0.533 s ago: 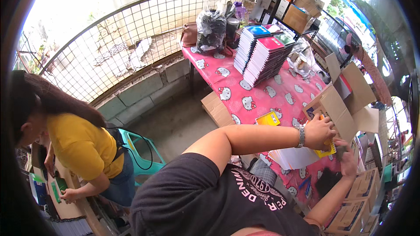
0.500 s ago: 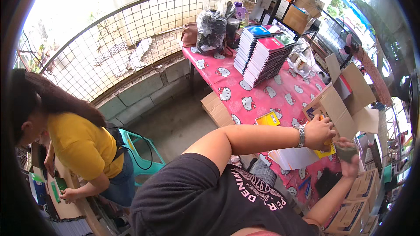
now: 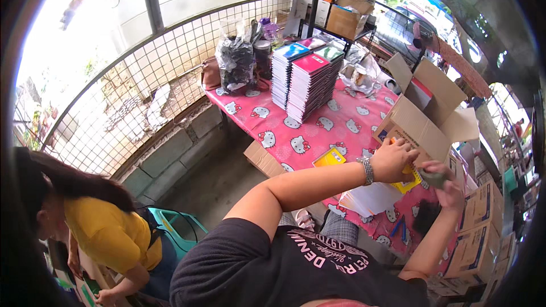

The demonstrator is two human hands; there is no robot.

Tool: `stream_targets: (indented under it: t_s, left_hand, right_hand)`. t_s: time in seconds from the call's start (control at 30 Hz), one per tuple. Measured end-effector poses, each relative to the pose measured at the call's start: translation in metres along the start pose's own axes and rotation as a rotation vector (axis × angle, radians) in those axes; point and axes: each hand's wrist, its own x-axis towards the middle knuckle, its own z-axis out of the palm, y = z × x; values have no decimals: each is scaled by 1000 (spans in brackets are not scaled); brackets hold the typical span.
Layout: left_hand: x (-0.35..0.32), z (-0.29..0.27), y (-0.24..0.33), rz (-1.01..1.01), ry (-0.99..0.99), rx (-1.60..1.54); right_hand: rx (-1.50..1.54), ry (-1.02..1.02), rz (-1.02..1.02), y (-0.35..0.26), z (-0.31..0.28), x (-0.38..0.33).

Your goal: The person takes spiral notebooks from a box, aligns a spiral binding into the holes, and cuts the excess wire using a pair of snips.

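My left hand, with a metal watch on the wrist, is bent over a spiral-bound yellow notebook, gripping it from above near the table's right side. Something orange shows beside its fingers. Close by on the right, my right hand is closed around a small dark grey-green pad-like thing, blurred by motion. White sheets or notebooks lie fanned just below my left wrist. Another yellow notebook lies flat on the pink patterned tablecloth.
Tall stacks of spiral notebooks stand at the back. An open carton sits beyond my hands, and closed cartons are piled at right. Blue pens lie near the edge. A co-worker in a yellow shirt works at left.
The view has turned, so the table and stacks sit further left in the picture. My left hand stays on the yellow notebook; my right hand still holds the dark pad beside it.
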Motion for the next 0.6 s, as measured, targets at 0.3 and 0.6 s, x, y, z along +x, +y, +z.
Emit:
stream_targets:
  t_s: [0.3,0.6]
  left_hand:
    - [3,-4,-7,-29,-22,-86]
    - [2,-11,-29,-41,55,-133]
  right_hand:
    - [22,71,20,12,-1,13]
    - [-2,7,87,25,-5,32]
